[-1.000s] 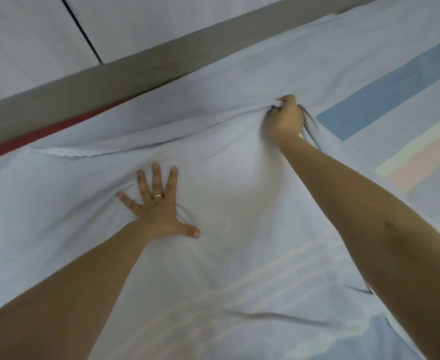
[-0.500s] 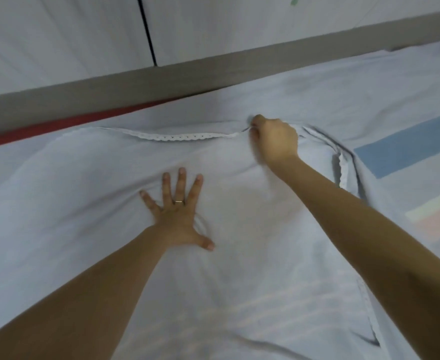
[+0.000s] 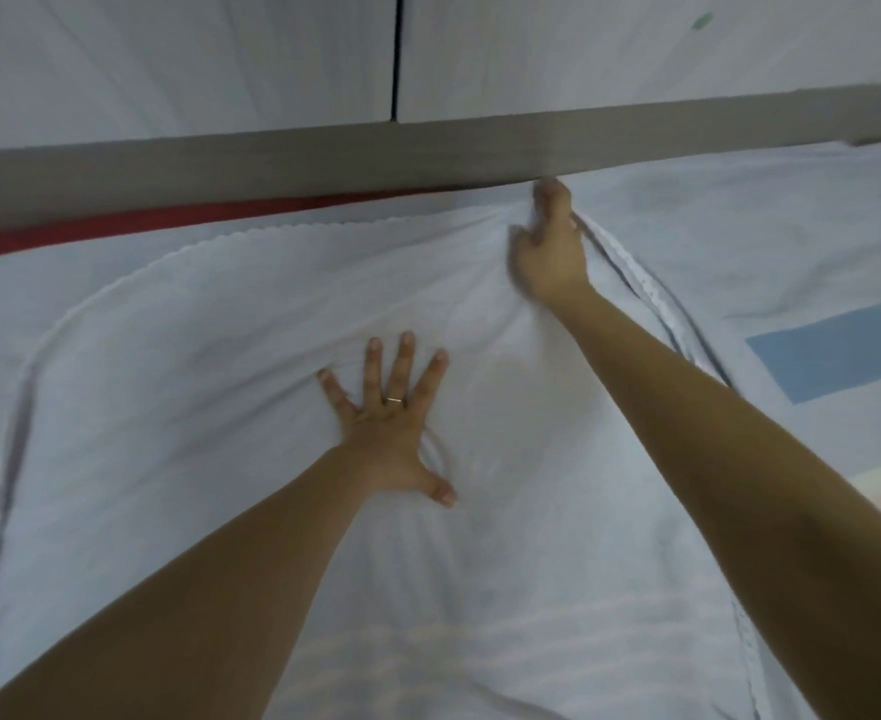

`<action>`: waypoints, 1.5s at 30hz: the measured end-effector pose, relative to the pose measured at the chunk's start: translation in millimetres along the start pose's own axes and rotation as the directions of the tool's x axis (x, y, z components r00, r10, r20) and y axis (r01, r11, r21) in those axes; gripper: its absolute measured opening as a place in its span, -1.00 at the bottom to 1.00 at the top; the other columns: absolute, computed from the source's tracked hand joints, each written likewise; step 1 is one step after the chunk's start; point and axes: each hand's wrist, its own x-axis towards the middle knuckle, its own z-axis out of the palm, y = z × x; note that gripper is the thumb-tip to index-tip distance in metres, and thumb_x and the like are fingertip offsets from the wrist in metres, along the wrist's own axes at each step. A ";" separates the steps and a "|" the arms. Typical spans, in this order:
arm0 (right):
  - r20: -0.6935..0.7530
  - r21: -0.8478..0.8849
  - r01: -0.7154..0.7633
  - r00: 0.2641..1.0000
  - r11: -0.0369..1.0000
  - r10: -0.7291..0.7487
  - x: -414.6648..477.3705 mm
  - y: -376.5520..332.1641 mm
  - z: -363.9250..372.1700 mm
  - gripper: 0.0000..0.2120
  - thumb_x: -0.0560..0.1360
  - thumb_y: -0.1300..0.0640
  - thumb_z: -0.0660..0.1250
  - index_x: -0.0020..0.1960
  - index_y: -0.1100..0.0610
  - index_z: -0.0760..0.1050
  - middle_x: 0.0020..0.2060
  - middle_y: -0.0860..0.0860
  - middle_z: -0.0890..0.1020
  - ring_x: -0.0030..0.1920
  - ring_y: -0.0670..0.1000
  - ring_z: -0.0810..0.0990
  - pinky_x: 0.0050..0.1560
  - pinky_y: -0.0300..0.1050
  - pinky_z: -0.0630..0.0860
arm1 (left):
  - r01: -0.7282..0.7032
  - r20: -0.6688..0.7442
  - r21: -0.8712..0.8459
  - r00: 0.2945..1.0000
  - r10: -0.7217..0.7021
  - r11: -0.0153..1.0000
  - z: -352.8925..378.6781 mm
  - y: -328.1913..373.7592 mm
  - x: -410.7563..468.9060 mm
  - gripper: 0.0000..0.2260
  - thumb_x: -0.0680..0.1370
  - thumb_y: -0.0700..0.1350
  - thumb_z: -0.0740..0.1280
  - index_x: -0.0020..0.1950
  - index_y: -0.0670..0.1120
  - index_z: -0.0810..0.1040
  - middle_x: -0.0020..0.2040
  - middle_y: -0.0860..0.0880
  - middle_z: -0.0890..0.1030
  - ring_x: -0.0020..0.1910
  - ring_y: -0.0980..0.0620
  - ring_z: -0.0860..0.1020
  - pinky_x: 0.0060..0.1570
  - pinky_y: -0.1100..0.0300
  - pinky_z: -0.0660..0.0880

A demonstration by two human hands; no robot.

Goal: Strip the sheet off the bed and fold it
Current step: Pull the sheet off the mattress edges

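Sheet (image 3: 210, 356) scalloped edge folded over, left hand (image 3: 391, 428) flat, right hand (image 3: 550, 246) pinching corner

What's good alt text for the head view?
The left hand presses flat, fingers spread, on a pale blue sheet, while the right hand grips its folded-over trimmed edge near a grey rail. A red strip shows below the rail at left.

No writing, label, brand, number or sign can be read. The sheet (image 3: 220, 356) carries only plain coloured stripes, and the small green mark (image 3: 702, 20) on the wall (image 3: 168, 59) is too blurred to tell.
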 end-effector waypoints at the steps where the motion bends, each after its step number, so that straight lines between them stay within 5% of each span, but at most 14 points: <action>1: 0.084 -0.113 0.059 0.995 0.992 -0.049 -14.6 2.7 9.4 -0.47 0.57 0.14 0.17 0.50 0.11 0.10 0.48 0.05 0.22 0.49 0.09 0.15 0.48 0.06 0.02 | -0.005 -0.005 -0.004 1.000 0.005 1.000 1.7 1.1 -0.3 0.33 0.03 0.50 0.38 0.30 0.19 -0.64 0.31 0.00 -0.67 0.30 -0.18 -0.62 0.07 -0.49 -0.45; 3: 0.164 -0.295 0.194 0.975 0.936 -0.151 -40.0 -1.0 30.7 -0.47 0.61 0.08 0.09 0.53 0.04 0.02 0.54 -0.01 0.01 0.53 0.05 -0.08 0.45 0.20 -0.21 | -0.009 -0.032 -0.005 0.999 0.009 1.000 3.1 -1.4 0.2 0.32 0.04 0.50 0.37 0.28 0.18 -0.66 0.30 -0.01 -0.67 0.30 -0.18 -0.62 0.10 -0.51 -0.43; 5: 0.162 -0.341 0.290 0.955 0.894 -0.248 -56.1 -7.4 50.2 -0.51 0.64 0.06 0.00 0.54 -0.01 -0.01 0.54 -0.06 -0.02 0.53 0.01 -0.10 0.44 0.20 -0.24 | -0.012 -0.048 -0.008 0.999 0.012 1.000 4.1 -1.3 0.4 0.32 0.05 0.50 0.37 0.28 0.17 -0.66 0.30 -0.02 -0.68 0.30 -0.18 -0.62 0.11 -0.51 -0.41; 11: 0.036 -0.532 0.253 0.960 0.808 -0.276 -47.8 -7.6 83.3 -0.51 0.63 0.01 -0.10 0.55 -0.08 -0.10 0.54 -0.10 -0.03 0.53 -0.02 -0.07 0.46 0.16 -0.24 | -0.033 -0.061 0.022 0.998 0.035 0.999 12.9 -4.1 8.1 0.33 0.08 0.51 0.36 0.31 0.09 -0.65 0.27 -0.03 -0.71 0.26 -0.18 -0.66 0.10 -0.50 -0.44; 16: -0.016 -0.465 0.298 0.939 0.834 -0.344 -39.2 -20.5 67.2 -0.55 0.58 0.04 0.06 0.47 -0.01 0.21 0.41 -0.01 0.33 0.36 0.04 0.30 0.29 0.08 0.14 | -0.080 -0.099 -0.031 0.992 0.076 0.996 17.0 -10.5 8.2 0.31 0.07 0.48 0.39 0.31 0.17 -0.62 0.29 0.00 -0.69 0.27 -0.16 -0.65 0.07 -0.49 -0.48; 19: -0.152 -0.311 0.174 0.961 0.934 -0.230 -30.4 -52.1 51.2 -0.69 0.60 0.13 0.06 0.30 0.10 0.41 0.16 0.13 0.52 0.16 0.17 0.47 0.07 -0.02 0.33 | -0.144 -0.159 -0.192 0.981 0.114 0.971 9.8 -16.9 -1.8 0.06 0.25 0.44 0.32 0.48 0.22 -0.32 0.42 0.11 -0.52 0.42 -0.05 -0.49 0.18 -0.39 -0.44; 20: -0.131 -0.346 0.148 0.970 0.927 -0.204 -28.3 -61.0 49.2 -0.69 0.60 0.14 0.05 0.29 0.11 0.40 0.10 0.15 0.55 0.11 0.20 0.50 -0.01 -0.03 0.35 | -0.192 -0.307 -0.258 0.946 0.108 0.947 6.4 -28.1 -11.7 -0.14 0.35 0.38 0.27 0.52 0.20 -0.07 0.52 0.10 -0.32 0.51 -0.01 -0.28 0.32 -0.34 -0.28; 22: -0.020 -0.468 0.101 0.992 0.878 -0.125 -23.7 -69.6 46.0 -0.67 0.61 0.12 0.04 0.34 0.08 0.33 0.07 0.17 0.57 0.09 0.21 0.53 -0.11 -0.07 0.32 | -0.299 -0.691 -0.363 0.722 -0.039 0.883 -4.9 -65.9 -34.6 -0.53 0.48 0.13 0.21 0.37 0.05 0.37 0.51 0.00 0.18 0.43 -0.03 0.27 0.32 -0.11 0.28; 24: 0.022 -0.522 0.052 0.999 0.851 -0.048 -20.9 -72.0 45.2 -0.65 0.61 0.15 0.01 0.37 0.09 0.28 0.13 0.18 0.55 0.14 0.21 0.51 -0.09 -0.06 0.30 | -0.212 -0.817 -0.433 0.502 -0.282 0.876 -22.4 -121.3 -51.6 -0.69 0.53 -0.09 0.27 0.27 -0.06 0.45 0.40 -0.05 0.32 0.19 -0.11 0.47 0.05 -0.03 0.51; 25: 0.021 -0.525 0.034 0.999 0.851 -0.026 -19.9 -74.7 46.6 -0.64 0.60 0.17 0.00 0.38 0.11 0.26 0.16 0.19 0.53 0.16 0.21 0.50 -0.07 -0.05 0.31 | -0.094 -0.787 -0.476 0.489 -0.376 0.874 -32.5 -150.9 -57.3 -0.67 0.53 -0.14 0.29 0.30 -0.08 0.42 0.40 -0.08 0.29 0.13 -0.16 0.49 0.01 -0.05 0.51; 28: 0.018 -0.510 -0.022 0.999 0.860 0.036 -20.3 -84.1 51.5 -0.61 0.59 0.20 0.02 0.42 0.12 0.20 0.21 0.20 0.50 0.21 0.22 0.47 -0.01 -0.01 0.34 | 0.157 -0.616 -0.526 0.608 -0.502 0.836 -56.8 -211.9 -54.3 -0.60 0.52 -0.11 0.34 0.33 -0.11 0.36 0.32 -0.15 0.33 0.08 -0.26 0.50 0.03 -0.09 0.44; 32: 0.034 -0.480 -0.021 0.999 0.877 0.042 -23.5 -97.3 67.5 -0.62 0.57 0.20 0.09 0.38 0.13 0.25 0.22 0.18 0.50 0.23 0.20 0.47 0.11 0.00 0.39 | 0.159 -0.589 -0.508 0.653 -0.476 0.847 -66.7 -237.2 -47.9 -0.80 0.53 -0.06 0.33 0.11 -0.11 0.49 0.02 -0.16 0.58 0.01 -0.21 0.52 -0.08 0.03 0.41; 38: -0.157 -0.204 -0.030 0.988 0.979 -0.002 -19.1 -114.0 76.6 -0.73 0.59 0.21 0.06 0.23 0.22 0.37 0.12 0.22 0.55 0.15 0.21 0.50 -0.06 -0.11 0.30 | 0.157 -0.681 -0.531 0.506 -0.530 0.833 -66.0 -258.5 -43.7 -0.80 0.59 -0.06 0.24 0.05 -0.13 0.59 0.02 -0.20 0.59 -0.01 -0.25 0.53 -0.09 0.02 0.43; 45: -0.037 0.113 -0.220 0.973 0.969 0.226 -9.5 -114.0 109.5 -0.53 0.53 0.01 0.28 0.32 0.20 0.21 0.24 0.17 0.46 0.26 0.18 0.43 0.25 -0.05 0.32 | 0.176 -0.628 -0.513 0.590 -0.507 0.840 -60.0 -266.8 -25.6 -0.84 0.59 -0.11 0.20 0.06 -0.16 0.50 0.11 -0.23 0.46 0.01 -0.25 0.49 -0.07 -0.02 0.42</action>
